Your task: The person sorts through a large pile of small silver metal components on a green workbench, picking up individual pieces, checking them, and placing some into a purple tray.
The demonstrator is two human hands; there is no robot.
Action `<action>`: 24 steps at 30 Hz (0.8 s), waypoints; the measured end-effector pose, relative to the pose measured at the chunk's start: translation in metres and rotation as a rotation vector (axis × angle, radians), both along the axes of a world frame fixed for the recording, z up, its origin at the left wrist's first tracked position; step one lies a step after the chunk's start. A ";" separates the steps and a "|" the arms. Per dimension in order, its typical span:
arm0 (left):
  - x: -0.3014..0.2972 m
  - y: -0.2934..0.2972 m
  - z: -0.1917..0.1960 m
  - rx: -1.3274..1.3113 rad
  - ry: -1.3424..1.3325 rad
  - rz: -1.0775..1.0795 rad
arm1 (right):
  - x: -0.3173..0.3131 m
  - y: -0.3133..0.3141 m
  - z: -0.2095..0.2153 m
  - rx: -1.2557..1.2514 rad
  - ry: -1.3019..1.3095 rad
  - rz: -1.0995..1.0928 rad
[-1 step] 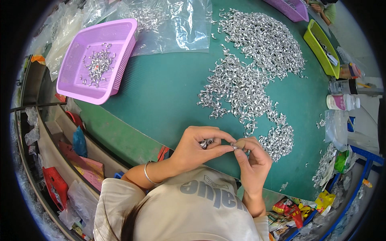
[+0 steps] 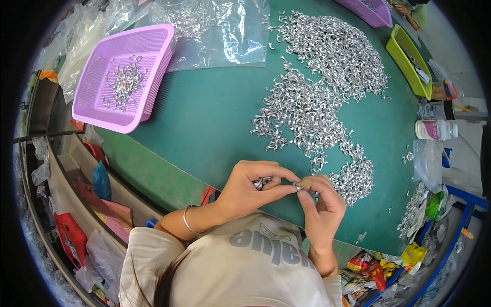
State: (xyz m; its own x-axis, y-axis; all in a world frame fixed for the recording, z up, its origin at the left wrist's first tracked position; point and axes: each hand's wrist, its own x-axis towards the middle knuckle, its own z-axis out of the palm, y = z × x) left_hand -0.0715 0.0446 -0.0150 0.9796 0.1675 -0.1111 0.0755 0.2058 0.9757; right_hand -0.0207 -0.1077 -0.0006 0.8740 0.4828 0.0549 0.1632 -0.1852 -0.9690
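Silver pieces [image 2: 332,56] lie mostly at one o'clock, few in the purple basket [image 2: 158,66] at ten; left hand [image 2: 240,189] and right hand [image 2: 326,205] pinch one bit [image 2: 297,187], fingers closed.

The two hands meet in front of the chest, fingertips close together. The left hand [image 2: 240,189] reaches rightward from a slanting left forearm [image 2: 202,219], thumb and index finger drawn together at their tips, the other fingers curled toward the palm. The right hand [image 2: 325,207] stands nearly upright above its wrist [image 2: 321,249], thumb and forefinger pinching, the remaining fingers bent.
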 end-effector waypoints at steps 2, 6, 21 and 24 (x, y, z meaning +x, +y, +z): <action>-0.001 0.001 0.000 0.033 -0.046 0.001 | -0.001 0.002 0.002 -0.039 -0.136 -0.005; -0.002 0.000 0.000 0.039 -0.077 0.004 | -0.003 0.004 0.006 -0.114 -0.333 -0.041; -0.019 0.015 -0.019 -0.980 0.236 -0.031 | 0.021 0.044 -0.050 -0.528 -0.581 0.164; -0.021 0.019 -0.026 -0.920 0.179 0.013 | 0.020 0.031 -0.056 -0.425 -0.521 0.098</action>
State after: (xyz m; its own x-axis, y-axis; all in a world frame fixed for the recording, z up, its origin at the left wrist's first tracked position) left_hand -0.0924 0.0634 -0.0406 0.9339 -0.0504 -0.3541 0.2011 0.8927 0.4033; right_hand -0.0011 -0.0764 -0.0564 0.7356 0.6315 0.2453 0.6249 -0.4926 -0.6057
